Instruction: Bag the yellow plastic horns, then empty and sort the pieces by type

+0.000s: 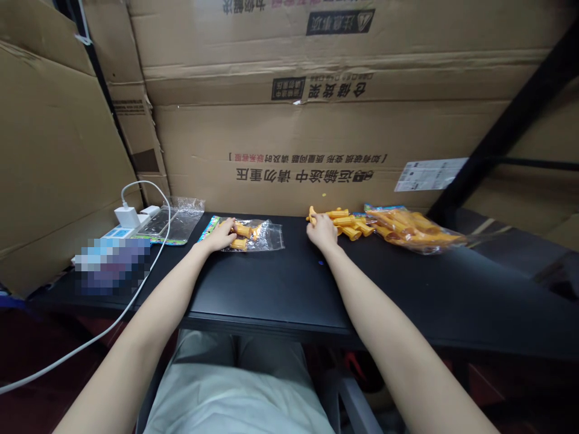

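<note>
On the left of the black table, my left hand [221, 235] has its fingers curled at a clear plastic bag [274, 236] with a colourful header. Several orange plastic pieces [243, 230] lie inside this bag. My right hand [324, 231] is closed on a small orange plastic piece [312, 212], which sticks up past the fingertips. Just right of that hand is a loose pile of orange tube-like pieces [350, 231]. A fuller clear bag [414, 229] of similar orange pieces lies beside the pile.
Behind the table [271, 289] stands a cardboard wall [271, 132] with printed text. At the left are an empty clear bag [187, 217], a white charger [127, 217] on a power strip, and a white cable [168, 223] hanging over the table edge. A black post [497, 129] slants at the right.
</note>
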Tool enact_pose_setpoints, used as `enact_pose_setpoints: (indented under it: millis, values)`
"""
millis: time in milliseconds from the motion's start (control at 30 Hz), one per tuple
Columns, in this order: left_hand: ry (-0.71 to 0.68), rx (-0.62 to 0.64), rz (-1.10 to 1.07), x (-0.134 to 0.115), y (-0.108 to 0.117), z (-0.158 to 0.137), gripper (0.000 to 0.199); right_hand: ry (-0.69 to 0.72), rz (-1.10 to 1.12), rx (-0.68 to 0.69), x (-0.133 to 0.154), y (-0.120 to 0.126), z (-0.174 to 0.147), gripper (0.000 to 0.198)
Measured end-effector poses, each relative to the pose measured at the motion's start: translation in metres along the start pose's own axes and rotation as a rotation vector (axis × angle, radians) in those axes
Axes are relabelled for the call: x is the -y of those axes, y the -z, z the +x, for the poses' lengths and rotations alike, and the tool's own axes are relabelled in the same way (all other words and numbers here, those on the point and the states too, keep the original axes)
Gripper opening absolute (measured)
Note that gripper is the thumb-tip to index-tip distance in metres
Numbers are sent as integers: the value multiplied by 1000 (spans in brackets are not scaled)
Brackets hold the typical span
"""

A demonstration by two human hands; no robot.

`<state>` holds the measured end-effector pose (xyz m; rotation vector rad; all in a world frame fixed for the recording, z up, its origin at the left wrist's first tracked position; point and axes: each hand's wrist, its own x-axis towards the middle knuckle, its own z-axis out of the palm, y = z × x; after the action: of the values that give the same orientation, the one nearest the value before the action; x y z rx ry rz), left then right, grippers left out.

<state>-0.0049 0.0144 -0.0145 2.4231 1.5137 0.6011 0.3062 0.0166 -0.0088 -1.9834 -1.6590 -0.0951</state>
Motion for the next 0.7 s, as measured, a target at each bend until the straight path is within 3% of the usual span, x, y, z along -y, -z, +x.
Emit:
enact_pose_setpoints:
  millis: [167, 400, 567, 700]
  values:
    - [58, -47, 49, 10, 7, -3, 29, -52, -14, 98, -17, -8, 6, 42]
    - [68, -91, 84, 13, 13, -6, 21, -104, -60, 50, 7, 0, -2, 39]
    - [100, -98, 139, 16, 10, -6, 18, -2, -34, 55, 34, 14, -14, 26]
    - [155, -80, 180, 15, 9, -6, 29, 153, 103, 25, 54, 19, -24, 19]
